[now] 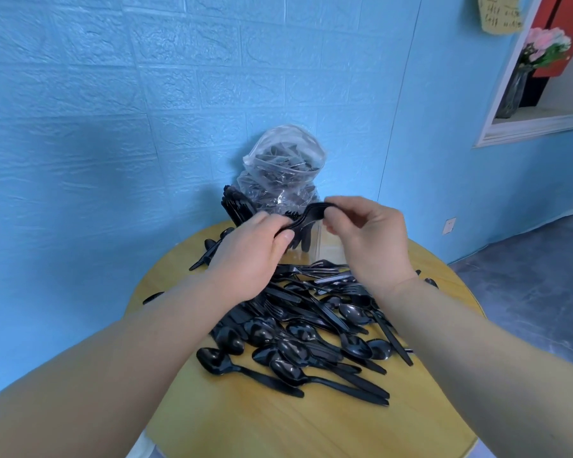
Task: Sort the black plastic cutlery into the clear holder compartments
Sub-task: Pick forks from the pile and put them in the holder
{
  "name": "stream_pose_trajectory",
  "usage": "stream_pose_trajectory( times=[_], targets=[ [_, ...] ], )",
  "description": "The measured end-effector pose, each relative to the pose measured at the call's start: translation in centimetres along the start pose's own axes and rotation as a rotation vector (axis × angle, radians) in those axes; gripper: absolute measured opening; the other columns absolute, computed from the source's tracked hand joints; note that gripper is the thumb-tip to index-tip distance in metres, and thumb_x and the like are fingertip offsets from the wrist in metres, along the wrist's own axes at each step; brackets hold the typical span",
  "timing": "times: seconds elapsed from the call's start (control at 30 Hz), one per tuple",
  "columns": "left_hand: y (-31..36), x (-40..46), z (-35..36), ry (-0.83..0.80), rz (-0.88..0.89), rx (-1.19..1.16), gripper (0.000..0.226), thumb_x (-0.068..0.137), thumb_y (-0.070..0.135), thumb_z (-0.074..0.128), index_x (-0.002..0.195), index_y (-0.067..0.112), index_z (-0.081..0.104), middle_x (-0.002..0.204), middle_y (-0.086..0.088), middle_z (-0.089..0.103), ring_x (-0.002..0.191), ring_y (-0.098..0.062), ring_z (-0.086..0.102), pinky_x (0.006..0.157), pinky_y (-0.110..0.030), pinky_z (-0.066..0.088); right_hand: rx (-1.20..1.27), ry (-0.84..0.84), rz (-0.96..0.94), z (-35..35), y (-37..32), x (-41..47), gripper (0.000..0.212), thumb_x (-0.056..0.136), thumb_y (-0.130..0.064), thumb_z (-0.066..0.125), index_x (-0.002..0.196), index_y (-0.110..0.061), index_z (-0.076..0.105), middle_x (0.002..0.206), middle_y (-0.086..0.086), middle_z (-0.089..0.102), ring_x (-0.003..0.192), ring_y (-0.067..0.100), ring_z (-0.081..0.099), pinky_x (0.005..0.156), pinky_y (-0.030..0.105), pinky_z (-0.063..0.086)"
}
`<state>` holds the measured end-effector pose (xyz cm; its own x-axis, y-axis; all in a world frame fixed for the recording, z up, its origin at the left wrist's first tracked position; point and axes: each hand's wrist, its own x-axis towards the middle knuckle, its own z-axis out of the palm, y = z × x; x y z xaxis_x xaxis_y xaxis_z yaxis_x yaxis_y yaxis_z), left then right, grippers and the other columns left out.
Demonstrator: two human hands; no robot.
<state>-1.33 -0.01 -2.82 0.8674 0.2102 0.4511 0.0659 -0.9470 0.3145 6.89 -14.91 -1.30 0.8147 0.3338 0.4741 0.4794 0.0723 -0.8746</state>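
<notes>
Blue brick-patterned wall (146, 94) stands behind a round wooden table (278, 421), which sits close against it. On the table lies a loose pile of black plastic cutlery (311, 328), made up of spoons, forks and knives, overlapping in all directions; a few single pieces lie apart near the left rim. At the far edge of the table stands the clear holder (306, 241), with black cutlery already upright in its left part. Its compartment walls are hard to make out through the plastic. A clear plastic bag (283, 170) with dark pieces inside rests on or just behind the holder; which of the two cannot be told.

Both hands are raised above the pile, in front of the holder. The left hand (250, 259) has its fingers curled round one end of a small bunch of black forks (306, 214), thumb pressed on top. The right hand (369, 238) pinches the other end of the same bunch between thumb and curled fingers. The bunch hangs between the two hands, slightly bowed, clear of the table and near the holder's top. How many pieces it contains cannot be counted.

At the right, a white-framed wall niche (536, 123) holds a dark vase of pink flowers (540, 51). A white wall socket (450, 225) sits low on the wall.
</notes>
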Motion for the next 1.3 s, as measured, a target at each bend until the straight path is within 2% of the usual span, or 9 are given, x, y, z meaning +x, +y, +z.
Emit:
stream_pose_trajectory(
  times=[0.1, 0.2, 0.3, 0.5, 0.63, 0.83, 1.0, 1.1, 1.3],
  targets=[
    [-0.4, 2.1, -0.1, 0.035, -0.014, 0.024, 0.052, 0.100, 0.032, 0.043, 0.148, 0.018, 0.029, 0.146, 0.000, 0.036, 0.130, -0.015, 0.039, 0.105, -0.028, 0.031, -0.215, 0.122, -0.288, -1.3, -0.6, 3.3, 0.015, 0.088, -0.012, 0.064, 0.098, -0.018, 0.074, 0.082, -0.015, 0.065, 0.073, -0.004, 0.058, 0.077, 0.012, 0.047],
    [-1.0, 3.9, 0.6, -0.007, -0.015, 0.094, 0.061, 0.097, 0.032, 0.049, 0.150, 0.017, 0.022, 0.153, 0.000, 0.027, 0.134, -0.017, 0.036, 0.109, -0.030, 0.029, -0.482, 0.162, -0.565, -1.9, -0.4, 7.0, 0.017, 0.088, -0.012, 0.061, 0.098, -0.012, 0.074, 0.080, -0.004, 0.065, 0.068, 0.002, 0.052, 0.068, 0.003, 0.038],
    [-1.4, 5.4, 1.8, -0.067, -0.002, 0.116, 0.066, 0.095, 0.032, 0.053, 0.151, 0.017, 0.020, 0.154, 0.000, 0.025, 0.137, -0.018, 0.034, 0.110, -0.031, 0.028, -0.589, 0.090, -0.642, -1.2, 0.9, 9.3, 0.018, 0.085, -0.009, 0.060, 0.096, -0.008, 0.075, 0.081, 0.008, 0.069, 0.066, 0.014, 0.057, 0.067, 0.006, 0.037],
    [-2.8, 7.3, 3.8, -0.120, -0.010, 0.167, 0.060, 0.096, 0.025, 0.051, 0.149, 0.014, 0.024, 0.150, -0.004, 0.035, 0.133, -0.021, 0.039, 0.109, -0.032, 0.033, -0.711, -0.159, -0.594, 1.3, 4.6, 10.6, 0.018, 0.084, -0.008, 0.058, 0.091, -0.009, 0.075, 0.080, 0.013, 0.068, 0.072, 0.030, 0.063, 0.068, 0.036, 0.053],
    [-3.4, 7.5, 4.5, -0.127, -0.020, 0.172, 0.050, 0.096, 0.015, 0.049, 0.144, 0.015, 0.036, 0.135, -0.008, 0.051, 0.119, -0.026, 0.050, 0.099, -0.040, 0.042, -0.815, -0.373, -0.462, 1.7, 6.2, 10.6, 0.020, 0.091, -0.014, 0.054, 0.099, -0.011, 0.072, 0.087, 0.010, 0.065, 0.083, 0.026, 0.060, 0.074, 0.033, 0.044],
    [-4.0, 7.4, 5.3, -0.084, 0.005, 0.141, 0.055, 0.094, 0.006, 0.047, 0.146, 0.015, 0.033, 0.138, -0.007, 0.048, 0.119, -0.025, 0.050, 0.099, -0.038, 0.042, -0.878, -0.585, -0.307, 1.4, 7.7, 10.0, 0.045, 0.092, -0.039, 0.055, 0.133, -0.021, 0.053, 0.122, 0.003, 0.059, 0.113, 0.019, 0.050, 0.091, 0.026, 0.035],
    [-4.3, 7.3, 5.5, -0.035, 0.018, 0.106, 0.052, 0.090, -0.002, 0.049, 0.140, 0.010, 0.042, 0.129, -0.011, 0.052, 0.113, -0.028, 0.053, 0.094, -0.042, 0.045, -0.856, -0.566, -0.359, 1.8, 8.4, 9.7, 0.043, 0.095, -0.020, 0.049, 0.138, -0.025, 0.047, 0.121, 0.005, 0.057, 0.114, 0.025, 0.046, 0.096, 0.040, 0.040],
    [-4.5, 7.2, 5.6, -0.029, 0.016, 0.098, 0.056, 0.091, 0.001, 0.049, 0.145, 0.011, 0.035, 0.137, -0.010, 0.047, 0.116, -0.026, 0.052, 0.096, -0.040, 0.043, -0.881, -0.577, -0.374, 2.0, 8.6, 9.3, 0.049, 0.095, -0.023, 0.048, 0.143, -0.027, 0.039, 0.127, 0.002, 0.053, 0.115, 0.024, 0.042, 0.097, 0.045, 0.039],
    [-4.1, 5.8, 5.2, 0.055, 0.075, 0.078, 0.059, 0.090, 0.005, 0.056, 0.145, 0.011, 0.036, 0.146, -0.004, 0.041, 0.127, -0.022, 0.045, 0.105, -0.033, 0.037, -0.843, -0.534, -0.375, 1.0, 7.5, 7.9, 0.058, 0.094, -0.027, 0.053, 0.147, -0.026, 0.030, 0.138, 0.000, 0.048, 0.122, 0.022, 0.039, 0.102, 0.032, 0.031]
  ],
)
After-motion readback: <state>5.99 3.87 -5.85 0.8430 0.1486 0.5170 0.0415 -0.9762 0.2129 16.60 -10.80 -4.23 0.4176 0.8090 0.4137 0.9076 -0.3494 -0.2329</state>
